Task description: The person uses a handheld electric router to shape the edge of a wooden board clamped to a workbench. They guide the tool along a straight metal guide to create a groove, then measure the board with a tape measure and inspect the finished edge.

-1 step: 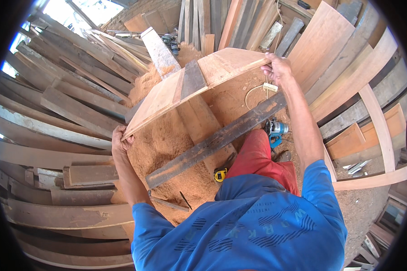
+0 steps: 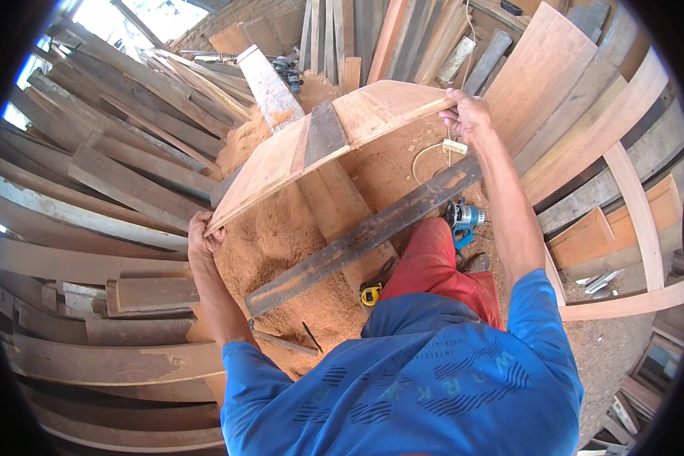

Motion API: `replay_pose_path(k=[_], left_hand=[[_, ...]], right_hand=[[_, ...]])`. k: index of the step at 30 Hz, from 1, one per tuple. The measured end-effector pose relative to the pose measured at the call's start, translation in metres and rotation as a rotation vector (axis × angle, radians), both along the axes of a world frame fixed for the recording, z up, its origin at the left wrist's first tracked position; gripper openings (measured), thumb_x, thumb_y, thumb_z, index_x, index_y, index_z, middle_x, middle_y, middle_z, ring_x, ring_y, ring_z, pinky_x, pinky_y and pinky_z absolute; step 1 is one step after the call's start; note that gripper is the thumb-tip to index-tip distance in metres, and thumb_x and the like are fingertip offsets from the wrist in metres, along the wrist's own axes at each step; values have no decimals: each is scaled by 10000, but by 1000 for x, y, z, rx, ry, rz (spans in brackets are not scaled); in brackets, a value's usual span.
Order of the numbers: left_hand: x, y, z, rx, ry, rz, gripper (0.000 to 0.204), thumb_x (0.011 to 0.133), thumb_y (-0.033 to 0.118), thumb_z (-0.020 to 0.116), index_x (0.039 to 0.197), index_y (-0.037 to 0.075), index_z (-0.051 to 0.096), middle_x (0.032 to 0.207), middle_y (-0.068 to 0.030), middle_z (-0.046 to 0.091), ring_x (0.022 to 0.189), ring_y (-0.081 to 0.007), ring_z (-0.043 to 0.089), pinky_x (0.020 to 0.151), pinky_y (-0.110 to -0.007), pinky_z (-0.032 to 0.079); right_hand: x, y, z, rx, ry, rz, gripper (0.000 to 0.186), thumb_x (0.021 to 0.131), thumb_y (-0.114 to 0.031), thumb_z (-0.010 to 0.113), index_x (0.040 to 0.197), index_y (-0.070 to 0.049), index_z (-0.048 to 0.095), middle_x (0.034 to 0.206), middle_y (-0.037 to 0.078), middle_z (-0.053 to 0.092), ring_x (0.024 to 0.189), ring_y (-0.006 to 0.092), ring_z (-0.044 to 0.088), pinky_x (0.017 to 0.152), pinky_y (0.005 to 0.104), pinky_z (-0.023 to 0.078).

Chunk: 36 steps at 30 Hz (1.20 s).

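Observation:
A wide wooden panel (image 2: 270,171), made of pale boards with a darker strip across it, spans the space in front of me. My left hand (image 2: 204,234) is closed on its near left corner, and my right hand (image 2: 466,115) grips the right corner, thumb on top. The panel is tilted, its near edge facing me. Below it a dark plank (image 2: 357,237) lies at a slant over a wider board (image 2: 334,197). What supports the panel's far side is hidden.
Sawdust (image 2: 270,235) covers the ground. A blue router (image 2: 463,216) stands beside my right leg, and a yellow tape measure (image 2: 370,294) lies by the boards. A white power strip (image 2: 454,147) with cable is near my right hand. Stacked planks (image 2: 144,292) line both sides.

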<state>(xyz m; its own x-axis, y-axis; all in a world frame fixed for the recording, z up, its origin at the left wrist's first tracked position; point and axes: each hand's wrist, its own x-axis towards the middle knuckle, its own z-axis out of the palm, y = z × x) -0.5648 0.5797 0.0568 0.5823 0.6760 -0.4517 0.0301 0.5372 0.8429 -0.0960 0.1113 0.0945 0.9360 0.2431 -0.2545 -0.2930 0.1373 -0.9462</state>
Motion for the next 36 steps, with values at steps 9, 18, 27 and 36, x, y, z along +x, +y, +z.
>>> replay_pose_path(k=[9,18,27,36], left_hand=[[-6,-1,-5,3,-54,-24,268,931,138,540,768,-32,668,606,-147,699,414,-220,660,443,-365,642],[-19,4,-33,94,139,-78,209,958,173,593,1036,-11,655,821,-129,720,492,-208,638,417,-317,574],[-54,-53,-185,231,698,-205,557,1010,401,691,1321,-58,632,964,-153,730,857,-287,676,800,-411,570],[14,-112,-195,542,1463,-567,831,900,706,657,1391,36,665,1508,-302,522,1397,-451,493,1139,-561,373]], right_hand=[[-2,-4,-2,-9,17,22,320,1002,-237,696,1114,63,671,882,150,754,662,177,749,478,245,594],[0,-18,-24,-79,89,73,248,1021,-241,670,1049,5,655,830,101,688,622,161,702,474,257,589],[-55,-74,-208,-230,404,47,321,1052,-382,619,1165,-82,629,998,91,696,751,190,663,615,336,602],[-56,-99,-329,-215,584,-126,483,1030,-439,674,1310,-55,585,1156,112,665,925,296,663,794,478,578]])
